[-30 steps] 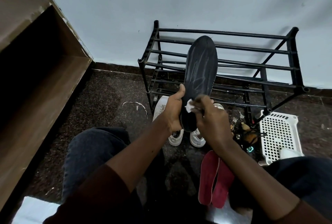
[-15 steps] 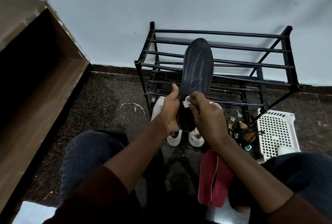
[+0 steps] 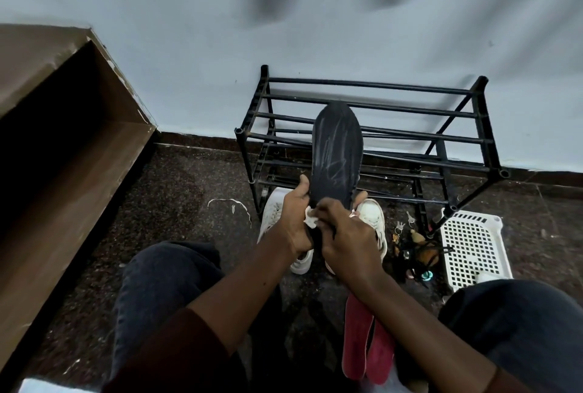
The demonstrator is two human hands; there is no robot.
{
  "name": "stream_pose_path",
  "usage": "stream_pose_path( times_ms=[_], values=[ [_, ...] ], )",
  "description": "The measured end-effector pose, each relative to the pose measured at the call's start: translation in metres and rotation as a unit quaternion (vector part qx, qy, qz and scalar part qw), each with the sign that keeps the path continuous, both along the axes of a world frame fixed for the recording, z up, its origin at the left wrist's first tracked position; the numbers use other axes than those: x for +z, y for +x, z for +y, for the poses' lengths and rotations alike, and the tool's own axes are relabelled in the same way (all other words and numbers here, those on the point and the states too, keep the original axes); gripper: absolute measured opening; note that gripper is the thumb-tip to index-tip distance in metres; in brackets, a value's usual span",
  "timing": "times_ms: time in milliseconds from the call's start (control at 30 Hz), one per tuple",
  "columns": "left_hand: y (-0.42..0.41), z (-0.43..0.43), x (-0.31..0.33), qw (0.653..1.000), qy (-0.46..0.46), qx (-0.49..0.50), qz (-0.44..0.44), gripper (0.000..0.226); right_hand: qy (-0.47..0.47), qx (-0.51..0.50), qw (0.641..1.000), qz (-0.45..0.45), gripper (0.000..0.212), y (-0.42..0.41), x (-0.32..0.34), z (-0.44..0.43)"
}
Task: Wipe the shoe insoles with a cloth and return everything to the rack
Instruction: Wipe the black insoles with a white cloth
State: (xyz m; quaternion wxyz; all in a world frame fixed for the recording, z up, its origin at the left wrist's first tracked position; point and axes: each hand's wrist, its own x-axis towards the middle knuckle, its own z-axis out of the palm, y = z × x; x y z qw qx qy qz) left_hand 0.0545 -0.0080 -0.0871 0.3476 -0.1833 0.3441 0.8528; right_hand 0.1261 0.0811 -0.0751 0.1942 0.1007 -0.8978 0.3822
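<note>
A black insole (image 3: 337,153) stands upright in front of the black metal shoe rack (image 3: 372,108), its toe end up and streaked with pale wipe marks. My left hand (image 3: 295,219) grips its lower end. My right hand (image 3: 344,235) pinches a small white cloth (image 3: 310,219) against the insole's heel part. Two red insoles (image 3: 367,345) lie on the floor between my knees. A pair of white sneakers (image 3: 274,216) sits on the floor under my hands, partly hidden.
A white perforated plastic basket (image 3: 473,244) lies right of the rack, with keys and small dark items (image 3: 413,247) beside it. A brown wooden cabinet (image 3: 63,146) fills the left side. A white lace (image 3: 230,203) lies on the dark speckled floor.
My right hand with the cloth has slid down the insole toward its heel. My view has tilted up, so everything sits lower in the frame.
</note>
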Motion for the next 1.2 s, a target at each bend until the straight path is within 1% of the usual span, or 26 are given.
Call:
stream_pose_path(
  times_ms=[100,167,300,433,500,567,667,767,900,933,1000,1067,1200],
  values=[
    [0.01,0.001,0.012,0.999,0.03,-0.021,-0.005,0.068,0.012,-0.033,0.999,-0.025,0.027,-0.015,0.012,0.0],
    [0.016,0.001,0.015,0.999,0.039,-0.023,0.002,0.067,0.013,-0.067,0.997,-0.043,0.023,-0.025,0.022,0.002],
    [0.025,0.004,0.014,0.998,0.059,-0.025,0.017,0.069,-0.043,-0.096,0.992,-0.068,0.02,-0.024,0.031,0.003],
    [0.027,0.0,0.02,0.996,0.083,0.014,0.02,0.071,-0.069,-0.038,0.992,-0.094,0.029,0.011,0.029,-0.006],
    [0.029,-0.002,0.021,0.995,0.093,0.027,0.021,0.075,-0.057,-0.01,0.995,-0.086,0.036,0.03,0.028,-0.01],
    [0.032,0.0,0.019,0.994,0.105,0.028,0.01,0.077,-0.062,0.003,0.996,-0.072,0.034,0.038,0.025,-0.009],
    [0.036,0.003,0.022,0.997,0.071,0.029,0.016,0.073,-0.04,-0.006,0.996,-0.079,0.032,0.03,0.029,-0.003],
    [0.041,0.006,0.025,0.998,0.059,0.026,0.02,0.065,-0.018,-0.039,0.997,-0.058,0.033,0.011,0.04,0.0],
    [0.042,0.007,0.019,0.998,0.052,0.046,-0.002,0.047,-0.035,-0.058,0.996,-0.054,0.029,-0.003,0.053,0.0],
    [0.042,0.007,0.02,0.998,0.052,0.041,0.0,0.05,-0.045,-0.056,0.996,-0.059,0.029,-0.001,0.053,-0.001],
    [0.041,0.008,0.023,0.997,0.065,0.028,0.015,0.066,-0.066,-0.037,0.995,-0.071,0.031,0.008,0.049,-0.003],
    [0.041,0.007,0.029,0.996,0.085,0.03,0.021,0.077,-0.065,-0.014,0.995,-0.075,0.035,0.022,0.043,-0.002],
    [0.041,0.007,0.032,0.989,0.143,0.044,0.008,0.087,-0.062,0.028,0.995,-0.076,0.043,0.048,0.043,0.005]
  ],
)
